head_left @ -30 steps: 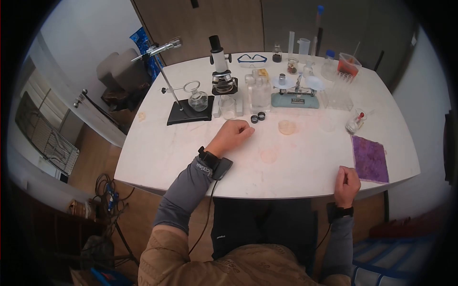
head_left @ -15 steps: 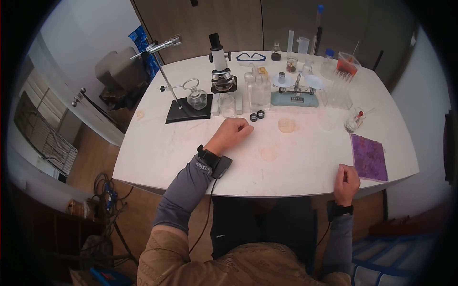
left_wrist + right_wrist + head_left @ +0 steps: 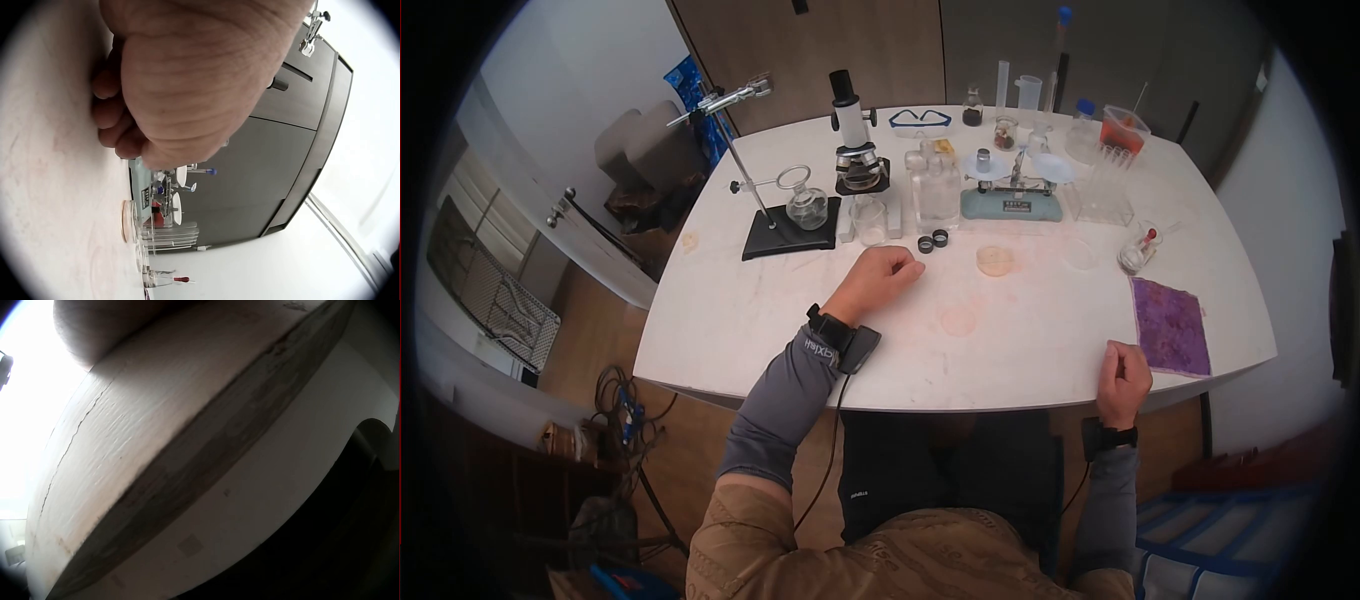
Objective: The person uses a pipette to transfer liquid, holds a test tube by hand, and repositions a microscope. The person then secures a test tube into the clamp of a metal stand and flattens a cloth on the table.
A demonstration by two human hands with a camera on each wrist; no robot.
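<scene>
My left hand (image 3: pixel 878 278) rests on the white table (image 3: pixel 800 330) with its fingers loosely curled, holding nothing. In the left wrist view its fingertips (image 3: pixel 107 112) are bent under the palm, close to the tabletop. Just beyond it sit two small black rings (image 3: pixel 933 241) and a clear glass beaker (image 3: pixel 868 220). A shallow round dish (image 3: pixel 995 262) with yellowish contents lies to its right. My right hand (image 3: pixel 1125 378) rests at the table's front edge, loosely curled and without any object, beside a purple cloth (image 3: pixel 1170 325). The right wrist view shows only part of that hand (image 3: pixel 100 328).
Along the back stand a stand with a round flask (image 3: pixel 807 208), a microscope (image 3: pixel 855 135), clear bottles (image 3: pixel 936 195), blue-rimmed goggles (image 3: pixel 920 118), a balance (image 3: pixel 1012 205) and a test-tube rack (image 3: pixel 1105 190). A small bottle with a red-tipped dropper (image 3: pixel 1138 252) is at the right.
The head view has shifted slightly, so the table items appear a little further left and higher. Both hands keep their places and poses.
</scene>
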